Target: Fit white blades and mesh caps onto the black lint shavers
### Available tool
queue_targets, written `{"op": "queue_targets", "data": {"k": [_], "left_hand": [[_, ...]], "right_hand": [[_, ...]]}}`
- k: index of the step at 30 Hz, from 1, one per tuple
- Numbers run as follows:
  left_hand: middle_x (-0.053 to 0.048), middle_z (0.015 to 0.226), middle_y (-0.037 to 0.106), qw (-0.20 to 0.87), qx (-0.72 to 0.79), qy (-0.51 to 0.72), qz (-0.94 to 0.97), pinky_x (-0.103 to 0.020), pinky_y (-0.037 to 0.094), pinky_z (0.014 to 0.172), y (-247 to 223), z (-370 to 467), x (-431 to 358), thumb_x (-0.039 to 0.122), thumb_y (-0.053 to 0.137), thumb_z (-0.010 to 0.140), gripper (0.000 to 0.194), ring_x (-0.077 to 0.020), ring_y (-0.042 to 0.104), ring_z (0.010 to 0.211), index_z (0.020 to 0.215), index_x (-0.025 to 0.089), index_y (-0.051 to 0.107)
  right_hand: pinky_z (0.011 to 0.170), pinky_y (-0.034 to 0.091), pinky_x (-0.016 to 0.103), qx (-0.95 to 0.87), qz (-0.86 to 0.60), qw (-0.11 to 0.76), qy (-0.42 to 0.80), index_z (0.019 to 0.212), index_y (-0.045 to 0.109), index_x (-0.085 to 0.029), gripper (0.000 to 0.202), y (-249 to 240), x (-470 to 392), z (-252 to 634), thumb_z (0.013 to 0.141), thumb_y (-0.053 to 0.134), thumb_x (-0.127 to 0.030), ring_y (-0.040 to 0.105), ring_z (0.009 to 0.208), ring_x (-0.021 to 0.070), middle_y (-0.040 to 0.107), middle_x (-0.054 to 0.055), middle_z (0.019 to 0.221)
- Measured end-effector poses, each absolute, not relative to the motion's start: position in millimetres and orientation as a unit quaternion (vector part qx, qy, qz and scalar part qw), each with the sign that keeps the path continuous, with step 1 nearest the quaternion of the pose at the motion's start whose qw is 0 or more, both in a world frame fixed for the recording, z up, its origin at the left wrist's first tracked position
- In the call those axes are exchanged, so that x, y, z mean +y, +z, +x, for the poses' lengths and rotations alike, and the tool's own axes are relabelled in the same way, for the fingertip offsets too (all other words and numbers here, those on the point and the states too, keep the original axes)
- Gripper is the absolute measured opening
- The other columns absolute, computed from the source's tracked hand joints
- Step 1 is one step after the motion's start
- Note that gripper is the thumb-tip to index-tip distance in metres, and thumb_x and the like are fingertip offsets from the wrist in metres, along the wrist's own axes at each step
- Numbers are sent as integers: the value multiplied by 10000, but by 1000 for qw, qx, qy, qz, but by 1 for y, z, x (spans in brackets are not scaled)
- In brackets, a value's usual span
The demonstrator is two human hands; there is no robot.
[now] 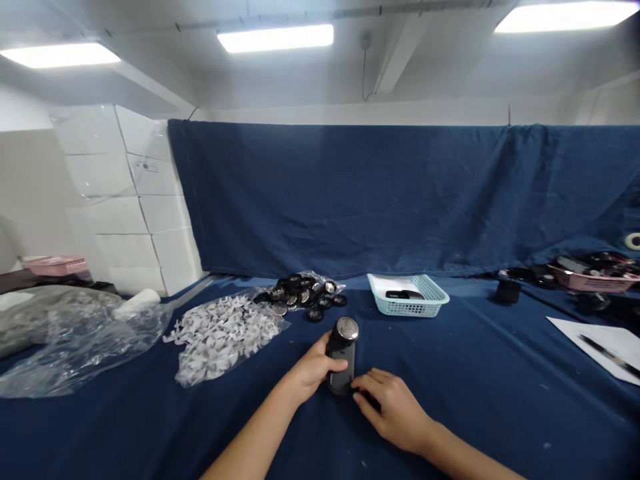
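Room with pale walls and lit ceiling lamps [275,39]; a blue curtain [350,200] hangs behind a table laid with blue cloth [465,400]. Item: one dark shaver [343,357] with a round, silvery mesh head, upright with a slight tilt, at the front middle of the table. Left hand [317,370]: closed around the shaver's body, thumb across its front face. Right hand [393,403]: fingers bent, tips at the shaver's lower right edge; whether they pinch a small dark part there cannot be told. Beyond, to the left: one clear bag of white pieces [227,337], many; touching it, a heap of black round parts [303,292], some with metallic faces. Beyond, to the right: one light-blue basket [410,309] holding a black piece [404,295] on white lining. Far right: a sheet of paper [623,340] bearing a pen [607,350]; behind it, a pink basket [590,283], filled. Far left: stacked white boxes [120,200]; in front of them, crumpled plastic [100,347].
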State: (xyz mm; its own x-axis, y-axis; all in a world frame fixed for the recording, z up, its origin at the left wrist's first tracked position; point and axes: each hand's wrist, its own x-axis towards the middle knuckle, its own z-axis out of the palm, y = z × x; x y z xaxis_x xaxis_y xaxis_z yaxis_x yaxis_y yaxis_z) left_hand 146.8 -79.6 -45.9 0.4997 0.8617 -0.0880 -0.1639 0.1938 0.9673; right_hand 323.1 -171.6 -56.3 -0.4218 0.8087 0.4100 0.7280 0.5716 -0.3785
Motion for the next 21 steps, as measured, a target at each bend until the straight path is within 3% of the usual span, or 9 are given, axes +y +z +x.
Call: {"op": "queue_targets", "data": {"k": [8, 16, 21], "left_hand": [[-73, 1056, 674, 675, 355, 380, 523, -344, 366, 962, -47, 150, -81, -20, 717, 547, 743, -242, 582, 1033, 1246, 178, 556], [-33, 875, 681, 667, 377, 406, 497, -328, 430, 836, -48, 153, -84, 51, 641, 638, 511, -212, 630, 854, 1125, 189, 573], [-47, 1001, 677, 656, 362, 433, 500, -288, 418, 851, -45, 157, -87, 14, 640, 606, 597, -200, 614, 926, 1170, 189, 558]], "right_hand": [[713, 449, 278, -829, -466, 292, 100, 995, 614, -233, 168, -53, -171, 324, 879, 498, -194, 597, 787, 168, 653, 19, 870], [731, 467, 287, -817, -470, 304, 137, 1072, 598, -248, 219, -58, -168, 328, 877, 504, -212, 606, 787, 171, 656, 21, 882], [719, 474, 288, -807, -468, 322, 164, 1104, 578, -258, 242, -61, -168, 329, 879, 503, -215, 591, 754, 164, 639, 16, 867]]}}
